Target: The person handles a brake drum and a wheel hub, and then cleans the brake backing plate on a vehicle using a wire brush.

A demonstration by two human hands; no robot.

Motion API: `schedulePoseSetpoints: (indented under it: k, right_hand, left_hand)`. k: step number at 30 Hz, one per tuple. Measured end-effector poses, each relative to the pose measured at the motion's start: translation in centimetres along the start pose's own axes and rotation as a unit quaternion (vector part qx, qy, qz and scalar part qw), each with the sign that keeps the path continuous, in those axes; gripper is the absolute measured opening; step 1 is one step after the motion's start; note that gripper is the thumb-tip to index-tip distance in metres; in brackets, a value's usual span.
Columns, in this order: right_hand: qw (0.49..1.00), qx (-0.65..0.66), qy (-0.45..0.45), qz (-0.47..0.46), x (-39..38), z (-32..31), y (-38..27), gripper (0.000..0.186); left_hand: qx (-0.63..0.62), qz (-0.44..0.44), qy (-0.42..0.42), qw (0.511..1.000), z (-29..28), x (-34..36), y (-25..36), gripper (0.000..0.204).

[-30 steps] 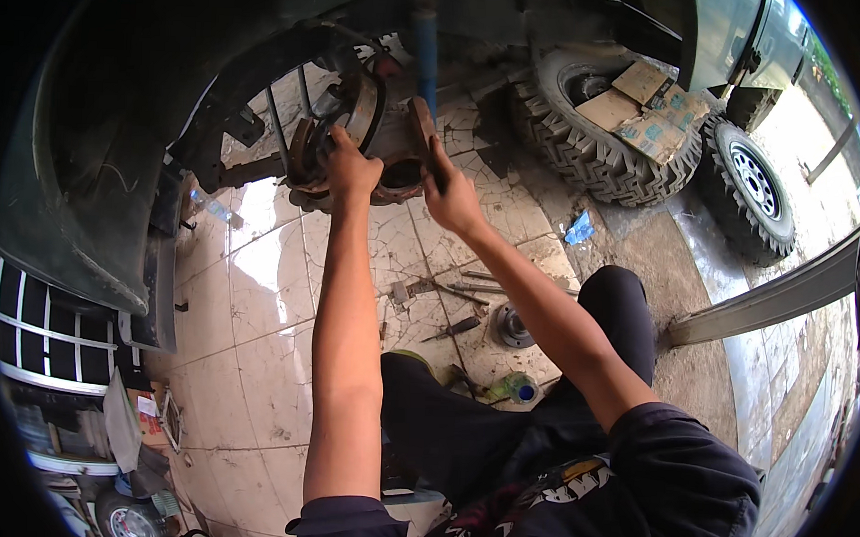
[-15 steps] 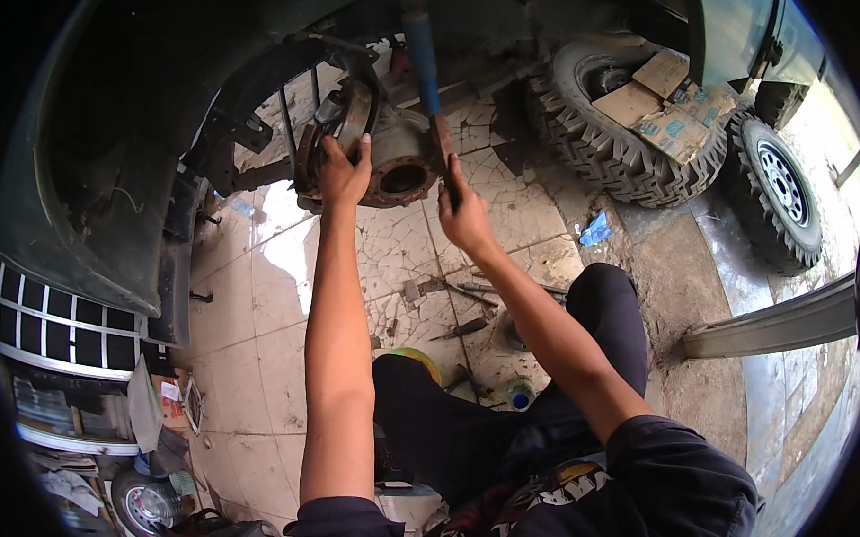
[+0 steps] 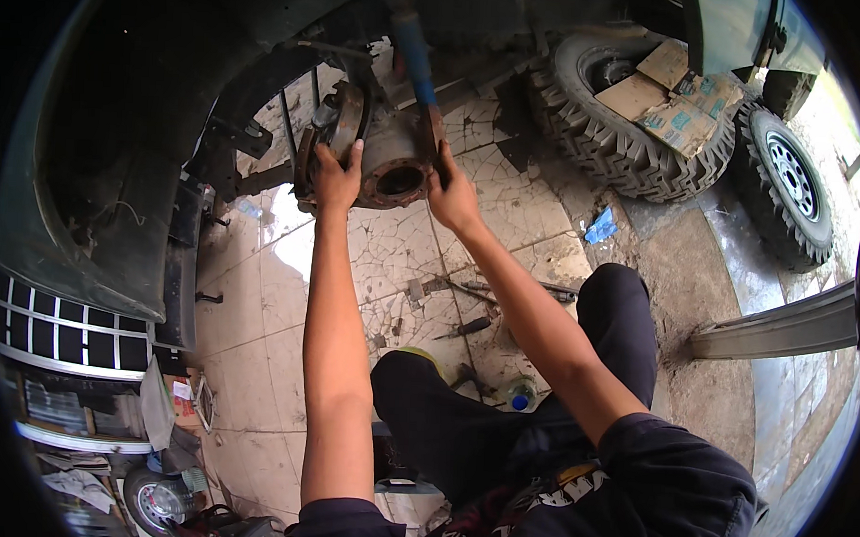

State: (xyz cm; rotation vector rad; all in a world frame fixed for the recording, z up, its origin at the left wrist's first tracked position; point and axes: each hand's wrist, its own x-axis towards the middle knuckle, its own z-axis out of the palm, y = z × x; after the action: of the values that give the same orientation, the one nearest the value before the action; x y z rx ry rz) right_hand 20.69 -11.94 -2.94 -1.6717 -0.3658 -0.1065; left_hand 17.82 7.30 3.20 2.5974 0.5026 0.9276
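Under the vehicle's dark body hangs a greasy round axle housing [image 3: 382, 146] with a rusty, round flanged opening that faces me. My left hand [image 3: 336, 182] grips the edge of the brake disc [image 3: 348, 122] on the left side of the housing, thumb along its near face. My right hand [image 3: 455, 201] is closed on the housing's right edge, just below a rusty bracket [image 3: 433, 128]; its fingertips are partly hidden. Above that bracket rises a blue shock absorber [image 3: 414, 55]. Both of my arms reach forward.
Hand tools [image 3: 471, 327] and a blue-capped bottle [image 3: 520, 397] lie by my knees on cracked tiles. A big tyre [image 3: 586, 146] with cardboard on it lies at the right, beside a wheel [image 3: 788, 177]. A metal post [image 3: 769, 328] juts in from the right.
My right hand has shifted slightly left and up, from around the rusty bracket toward the housing's edge. My left hand keeps its hold. The whole view has shifted slightly.
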Motion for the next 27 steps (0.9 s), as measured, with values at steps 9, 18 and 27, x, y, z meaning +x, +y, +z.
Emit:
schedulePoseSetpoints:
  k: [9,18,27]
  right_hand:
    - [0.994,0.046,-0.06,0.08,-4.7,-1.9,0.8,0.055]
    - [0.999,0.041,-0.017,-0.007,-3.3,-0.2,1.5,0.06]
    - [0.998,0.026,-0.032,0.045,-0.2,-0.7,1.4,0.058]
  left_hand:
    - [-0.02,-0.033,0.02,0.999,-0.3,-1.0,-0.5,0.072]
    - [-0.057,-0.026,0.017,0.998,0.6,0.1,-1.9,0.074]
    - [-0.011,0.01,0.043,0.999,0.9,0.5,-2.6,0.074]
